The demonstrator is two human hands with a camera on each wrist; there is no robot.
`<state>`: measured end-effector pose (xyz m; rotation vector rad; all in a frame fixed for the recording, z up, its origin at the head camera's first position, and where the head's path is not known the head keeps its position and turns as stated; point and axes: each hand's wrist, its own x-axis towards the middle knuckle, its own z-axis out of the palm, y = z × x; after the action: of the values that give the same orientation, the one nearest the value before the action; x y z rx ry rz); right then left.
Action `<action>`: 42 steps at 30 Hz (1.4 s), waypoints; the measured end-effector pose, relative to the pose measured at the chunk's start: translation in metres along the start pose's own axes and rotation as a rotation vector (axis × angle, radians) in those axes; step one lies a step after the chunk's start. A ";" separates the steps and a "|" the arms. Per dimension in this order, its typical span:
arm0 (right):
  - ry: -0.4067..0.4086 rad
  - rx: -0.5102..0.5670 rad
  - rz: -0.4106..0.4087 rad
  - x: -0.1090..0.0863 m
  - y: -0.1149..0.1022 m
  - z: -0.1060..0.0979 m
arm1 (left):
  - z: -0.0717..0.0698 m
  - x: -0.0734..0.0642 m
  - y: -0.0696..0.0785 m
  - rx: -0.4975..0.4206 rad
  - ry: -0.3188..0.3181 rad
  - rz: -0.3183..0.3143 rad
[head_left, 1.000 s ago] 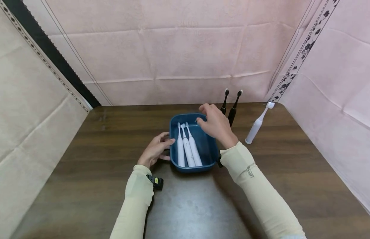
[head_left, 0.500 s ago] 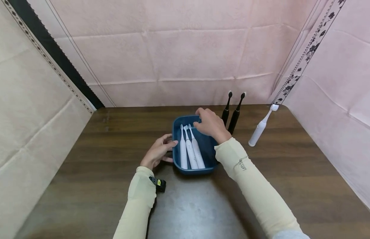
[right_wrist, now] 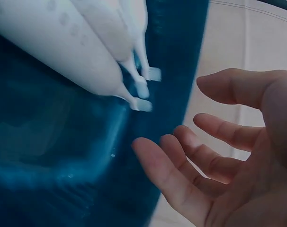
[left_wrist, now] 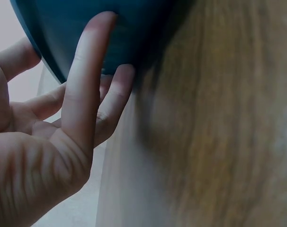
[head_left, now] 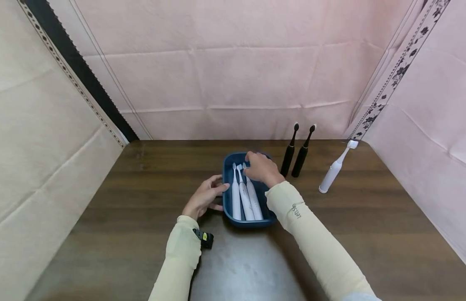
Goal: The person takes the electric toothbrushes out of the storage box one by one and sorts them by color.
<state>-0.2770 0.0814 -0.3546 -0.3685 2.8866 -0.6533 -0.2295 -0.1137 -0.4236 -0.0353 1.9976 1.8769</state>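
Note:
A dark blue tray (head_left: 249,223) sits mid-table with three white electric toothbrushes (head_left: 245,200) lying side by side in it, heads pointing away from me. My right hand (head_left: 260,168) hovers over the tray's far end, just above the brush heads. In the right wrist view the right hand (right_wrist: 214,156) has relaxed, spread fingers and holds nothing, close to the brush heads (right_wrist: 141,90) and the tray's floor (right_wrist: 63,165). My left hand (head_left: 204,198) rests against the tray's left outer wall. In the left wrist view the left hand (left_wrist: 82,109) lays its straight fingers on the blue wall (left_wrist: 134,28).
Two black toothbrushes (head_left: 289,151) (head_left: 302,152) stand upright right of the tray, near the back wall. A white toothbrush (head_left: 333,170) stands tilted farther right. Pink fabric walls close the dark wooden table (head_left: 142,200) on three sides.
My right hand has moved left and down from the tray's right rim to above the brush heads. The left hand has stayed at the tray's left wall.

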 end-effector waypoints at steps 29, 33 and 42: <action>-0.272 0.208 0.246 0.003 0.013 0.028 | 0.001 -0.002 0.002 0.028 0.009 0.009; -0.312 0.228 0.263 0.003 0.016 0.028 | 0.000 -0.002 0.002 0.028 0.010 0.008; -0.312 0.305 0.237 0.002 0.018 0.023 | 0.001 -0.003 0.003 0.030 0.007 0.005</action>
<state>-0.2775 0.0873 -0.3833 -0.0752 2.4373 -0.8871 -0.2276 -0.1134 -0.4204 -0.0290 2.0321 1.8521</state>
